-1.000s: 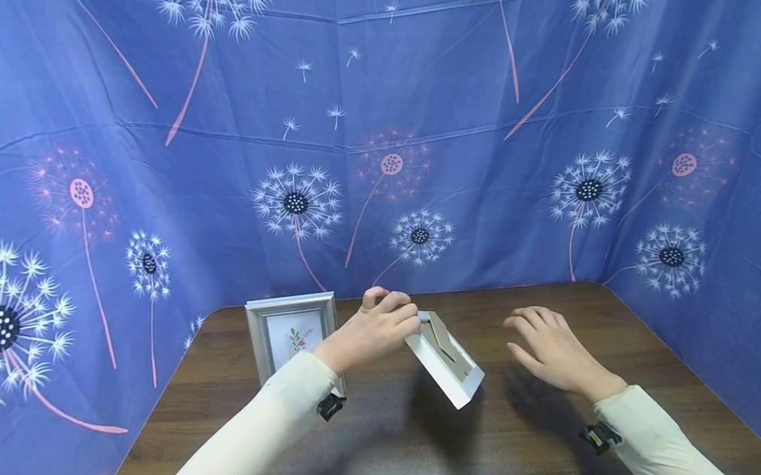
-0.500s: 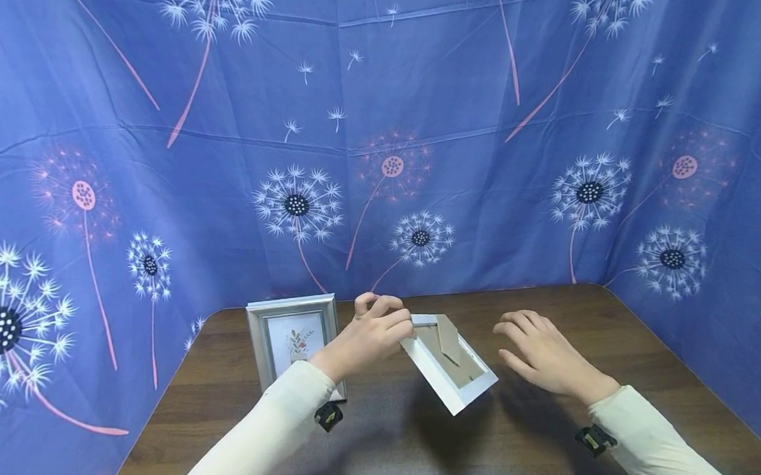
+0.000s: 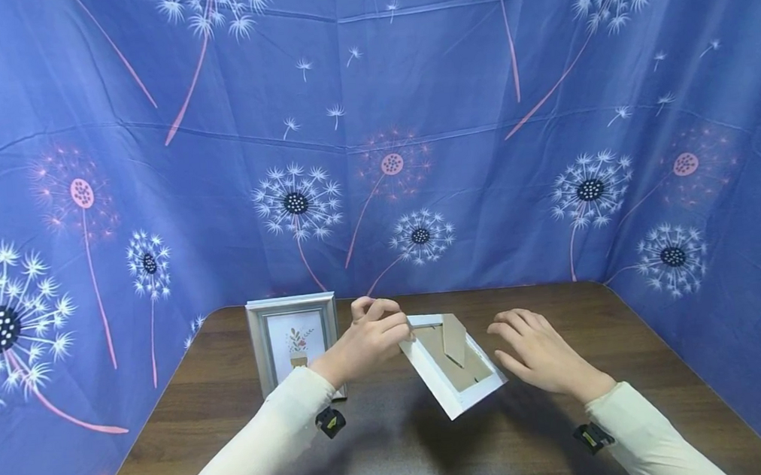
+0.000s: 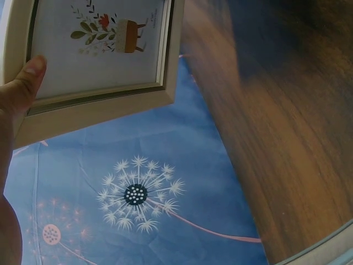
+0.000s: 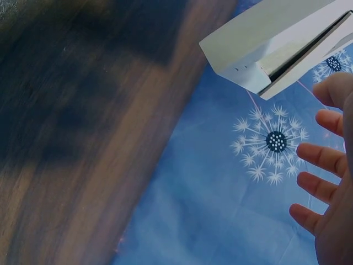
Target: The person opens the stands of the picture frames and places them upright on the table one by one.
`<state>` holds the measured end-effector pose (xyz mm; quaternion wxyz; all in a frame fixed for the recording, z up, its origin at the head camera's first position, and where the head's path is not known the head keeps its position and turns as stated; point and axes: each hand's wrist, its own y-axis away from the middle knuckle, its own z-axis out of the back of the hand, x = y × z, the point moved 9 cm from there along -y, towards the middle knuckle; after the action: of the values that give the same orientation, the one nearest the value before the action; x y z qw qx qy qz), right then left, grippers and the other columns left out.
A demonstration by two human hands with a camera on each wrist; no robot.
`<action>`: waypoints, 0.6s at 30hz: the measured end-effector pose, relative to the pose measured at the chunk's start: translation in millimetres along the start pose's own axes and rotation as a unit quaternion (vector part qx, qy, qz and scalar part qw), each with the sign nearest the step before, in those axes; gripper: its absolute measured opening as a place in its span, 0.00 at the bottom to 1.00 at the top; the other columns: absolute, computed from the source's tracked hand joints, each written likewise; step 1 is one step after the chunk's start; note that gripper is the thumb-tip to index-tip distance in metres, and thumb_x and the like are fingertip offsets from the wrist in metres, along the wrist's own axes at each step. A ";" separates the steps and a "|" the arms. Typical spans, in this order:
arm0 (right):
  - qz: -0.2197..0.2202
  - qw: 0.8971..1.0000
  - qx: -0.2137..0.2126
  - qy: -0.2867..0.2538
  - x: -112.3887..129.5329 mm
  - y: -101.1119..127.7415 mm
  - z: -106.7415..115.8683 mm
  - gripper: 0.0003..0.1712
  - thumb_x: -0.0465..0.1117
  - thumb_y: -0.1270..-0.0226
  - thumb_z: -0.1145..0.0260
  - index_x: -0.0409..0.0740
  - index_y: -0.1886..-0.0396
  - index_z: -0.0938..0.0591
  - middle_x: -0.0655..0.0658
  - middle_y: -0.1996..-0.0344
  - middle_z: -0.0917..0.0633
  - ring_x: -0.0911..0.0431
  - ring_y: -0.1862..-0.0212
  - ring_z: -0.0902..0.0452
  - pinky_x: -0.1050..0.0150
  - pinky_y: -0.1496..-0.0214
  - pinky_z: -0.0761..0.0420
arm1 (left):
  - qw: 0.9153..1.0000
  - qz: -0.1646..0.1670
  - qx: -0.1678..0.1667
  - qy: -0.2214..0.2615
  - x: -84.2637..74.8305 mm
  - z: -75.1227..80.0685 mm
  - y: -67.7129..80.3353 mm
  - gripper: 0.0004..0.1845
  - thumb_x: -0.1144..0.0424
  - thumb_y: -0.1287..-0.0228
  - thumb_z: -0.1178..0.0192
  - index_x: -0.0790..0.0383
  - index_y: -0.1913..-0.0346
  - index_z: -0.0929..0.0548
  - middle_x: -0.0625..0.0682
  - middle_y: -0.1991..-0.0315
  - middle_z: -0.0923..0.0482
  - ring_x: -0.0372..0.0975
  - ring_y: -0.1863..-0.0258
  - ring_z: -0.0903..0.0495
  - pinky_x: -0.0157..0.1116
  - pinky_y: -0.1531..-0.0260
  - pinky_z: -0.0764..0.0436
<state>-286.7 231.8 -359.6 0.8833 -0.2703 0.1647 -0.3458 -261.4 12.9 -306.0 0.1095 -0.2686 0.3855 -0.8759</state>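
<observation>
My left hand (image 3: 369, 336) grips a white picture frame (image 3: 431, 350) by its upper left corner, tilted above the table. Its tan backing and easel leg (image 3: 456, 339) face me in the head view. From the left wrist, the front shows a potted-plant print (image 4: 124, 36), with the thumb (image 4: 30, 77) lying over the border onto the picture. My right hand (image 3: 540, 355) is held off to the right, fingers spread and slightly bent, with nothing in it. The right wrist view puts the frame's edge (image 5: 248, 49) just beyond those fingers.
A larger silver-grey picture frame (image 3: 262, 346) stands upright at the back left, partly behind my left forearm. The brown wooden table (image 3: 575, 447) ends at a blue dandelion-print cloth (image 3: 484, 183) on the far side and both flanks.
The picture frame has turned so its back faces me more fully, its lower corner swinging right. My left hand shifted slightly left, and my right hand moved a little left, closer to the frame.
</observation>
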 end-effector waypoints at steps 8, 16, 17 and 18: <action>0.002 1.000 0.007 0.003 0.7 0.2 -1.8 0.20 0.42 0.42 0.32 0.41 0.51 0.20 0.38 0.50 0.21 0.39 0.45 0.28 0.40 0.46 0.30 | 1.000 -0.001 -0.014 0.028 -1.2 1.4 1.7 0.16 0.73 0.57 0.29 0.53 0.67 0.20 0.41 0.63 0.21 0.41 0.52 0.28 0.50 0.53 0.40; 0.015 1.000 0.019 -0.004 2.3 -5.4 -6.5 0.22 0.42 0.42 0.33 0.40 0.48 0.21 0.37 0.48 0.22 0.39 0.43 0.28 0.39 0.43 0.32 | 0.999 -0.011 -0.024 0.021 -2.9 1.7 2.3 0.16 0.73 0.58 0.29 0.52 0.66 0.20 0.41 0.64 0.21 0.41 0.53 0.28 0.50 0.53 0.40; 0.019 1.000 0.021 -0.004 3.2 -6.3 -7.6 0.22 0.41 0.42 0.33 0.40 0.47 0.21 0.37 0.47 0.22 0.38 0.43 0.28 0.39 0.43 0.32 | 0.999 -0.012 -0.024 0.021 -3.3 1.5 2.4 0.16 0.73 0.57 0.29 0.52 0.66 0.20 0.41 0.64 0.21 0.41 0.53 0.28 0.50 0.53 0.40; 0.022 0.999 0.023 -0.004 3.8 -7.2 -8.6 0.23 0.41 0.43 0.33 0.41 0.47 0.21 0.37 0.47 0.22 0.38 0.43 0.28 0.39 0.43 0.31 | 0.999 -0.013 -0.024 0.022 -3.7 1.4 2.5 0.16 0.73 0.57 0.28 0.52 0.66 0.20 0.41 0.64 0.21 0.41 0.53 0.28 0.50 0.53 0.40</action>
<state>-291.8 221.6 -362.6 0.8974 -0.2474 0.1590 -0.3290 -257.7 11.8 -308.5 0.0835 -0.2568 0.4049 -0.8735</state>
